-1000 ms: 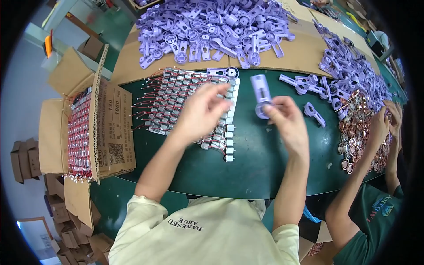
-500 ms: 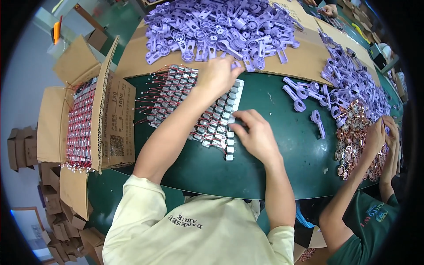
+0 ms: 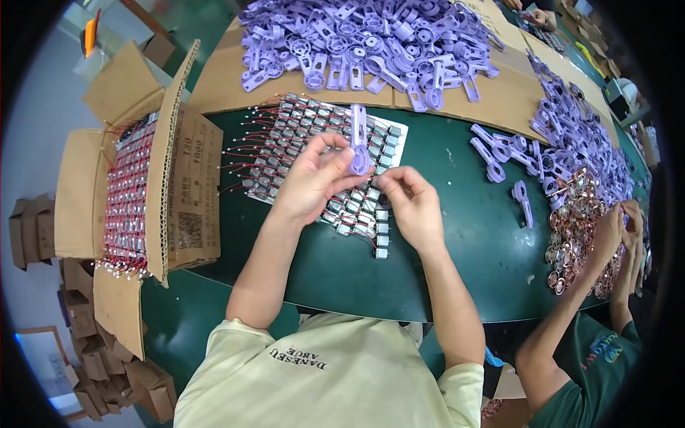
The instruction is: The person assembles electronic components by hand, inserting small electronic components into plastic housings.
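My left hand point(image 3: 314, 175) is closed on a purple plastic handle piece point(image 3: 358, 132), its slotted end pointing up and its round end by my thumb. Close to that round end, my right hand point(image 3: 410, 203) has thumb and forefinger pinched together. What sits in that pinch is too small to make out. Beneath both hands lie rows of small silver motors point(image 3: 300, 121) with red wires, set on a white tray point(image 3: 401, 135). Part of the rows is hidden by my hands.
Beyond the motors, a heap of purple pieces point(image 3: 371, 43) lies on a cardboard sheet point(image 3: 214, 89). An open carton point(image 3: 196, 214) of wired motors stands at left. At right, a co-worker's hands point(image 3: 617, 232) work over copper-coloured rings point(image 3: 567, 250), beside more purple pieces point(image 3: 524, 203).
My left hand has come back from the purple heap toward me, bringing a handle piece. My right hand has stayed near the motors, and the two hands are now close together.
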The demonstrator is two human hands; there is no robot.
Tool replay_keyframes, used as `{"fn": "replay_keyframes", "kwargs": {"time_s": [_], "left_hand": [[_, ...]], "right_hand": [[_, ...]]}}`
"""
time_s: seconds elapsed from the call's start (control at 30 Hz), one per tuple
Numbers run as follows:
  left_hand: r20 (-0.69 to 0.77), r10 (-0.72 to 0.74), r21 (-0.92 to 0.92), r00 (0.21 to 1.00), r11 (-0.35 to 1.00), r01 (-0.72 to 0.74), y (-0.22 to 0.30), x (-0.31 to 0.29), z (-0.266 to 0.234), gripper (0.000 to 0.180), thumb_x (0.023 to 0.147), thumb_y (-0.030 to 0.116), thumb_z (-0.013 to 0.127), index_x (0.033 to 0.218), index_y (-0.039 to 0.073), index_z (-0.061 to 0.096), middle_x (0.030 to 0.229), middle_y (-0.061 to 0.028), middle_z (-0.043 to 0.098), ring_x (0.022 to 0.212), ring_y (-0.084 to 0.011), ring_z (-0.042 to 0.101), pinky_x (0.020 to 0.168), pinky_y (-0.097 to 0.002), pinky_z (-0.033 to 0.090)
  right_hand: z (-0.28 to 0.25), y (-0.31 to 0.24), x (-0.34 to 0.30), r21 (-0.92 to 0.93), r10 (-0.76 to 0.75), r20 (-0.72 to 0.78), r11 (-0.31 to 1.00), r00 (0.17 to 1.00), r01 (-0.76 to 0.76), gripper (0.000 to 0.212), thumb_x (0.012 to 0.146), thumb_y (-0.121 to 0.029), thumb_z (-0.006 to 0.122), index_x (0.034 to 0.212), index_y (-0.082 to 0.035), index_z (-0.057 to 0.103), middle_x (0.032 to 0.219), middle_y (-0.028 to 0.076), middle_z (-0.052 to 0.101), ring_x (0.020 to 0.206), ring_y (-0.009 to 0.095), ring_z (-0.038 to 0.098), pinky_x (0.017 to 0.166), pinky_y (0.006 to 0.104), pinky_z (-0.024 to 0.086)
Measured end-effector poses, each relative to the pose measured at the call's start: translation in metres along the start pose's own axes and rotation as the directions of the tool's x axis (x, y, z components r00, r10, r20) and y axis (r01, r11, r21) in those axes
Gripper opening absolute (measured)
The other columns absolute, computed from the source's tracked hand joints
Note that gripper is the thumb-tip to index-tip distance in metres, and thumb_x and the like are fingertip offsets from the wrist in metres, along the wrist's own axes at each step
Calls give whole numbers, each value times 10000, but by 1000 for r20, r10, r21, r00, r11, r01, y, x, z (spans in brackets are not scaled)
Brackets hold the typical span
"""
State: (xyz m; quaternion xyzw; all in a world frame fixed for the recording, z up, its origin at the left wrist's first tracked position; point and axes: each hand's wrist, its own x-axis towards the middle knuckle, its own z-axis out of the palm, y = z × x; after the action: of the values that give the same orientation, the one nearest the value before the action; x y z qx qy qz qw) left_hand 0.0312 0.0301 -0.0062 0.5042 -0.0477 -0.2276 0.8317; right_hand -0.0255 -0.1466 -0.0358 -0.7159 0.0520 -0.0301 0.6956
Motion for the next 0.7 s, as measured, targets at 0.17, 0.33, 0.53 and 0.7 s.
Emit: {"fn": "replay_keyframes", "kwargs": {"time_s": [0.17, 0.33, 0.53, 0.7], "left_hand": [[-36, -62, 119, 997, 991, 66, -17, -2, 18, 416, 976, 95, 532, 1348, 11, 369, 1168, -151, 578, 1144, -291, 591, 949, -410, 536], [96, -86, -116, 992, 988, 97, -18, -6, 13, 359, 982, 86, 512, 1322, -2, 438, 1244, -146, 561, 1139, -246, 584, 1003, -394, 483], [152, -18, -113, 988, 993, 35, -18, -11, 25, 351, 972, 89, 548, 1298, 18, 442, 1252, -120, 558, 1135, -203, 572, 962, -354, 491], [161, 60, 0, 985, 998, -61, -24, -12, 28, 417, 966, 54, 537, 1355, 39, 388, 1268, -142, 539, 1168, -227, 558, 987, -392, 481]], "right_hand": [[-1, 3, 3, 344, 121, -108, 936, 987, -78, 137, 997, -153, 523, 1004, -16, 522, 838, 41, 625, 684, 115, 611, 594, 241, 525], [-2, -28, -14, 74, -72, -253, 993, 965, 94, 118, 917, -107, 649, 959, 3, 650, 814, 25, 655, 637, 71, 569, 559, 222, 468], [6, -40, -21, -320, -382, -270, 901, 884, 292, 75, 839, -40, 708, 855, 2, 647, 791, 61, 593, 576, 114, 559, 520, 255, 453], [4, -39, -19, -339, -375, -284, 900, 882, 273, 90, 827, -45, 714, 827, -1, 636, 783, 58, 583, 560, 111, 549, 495, 256, 441]]}}
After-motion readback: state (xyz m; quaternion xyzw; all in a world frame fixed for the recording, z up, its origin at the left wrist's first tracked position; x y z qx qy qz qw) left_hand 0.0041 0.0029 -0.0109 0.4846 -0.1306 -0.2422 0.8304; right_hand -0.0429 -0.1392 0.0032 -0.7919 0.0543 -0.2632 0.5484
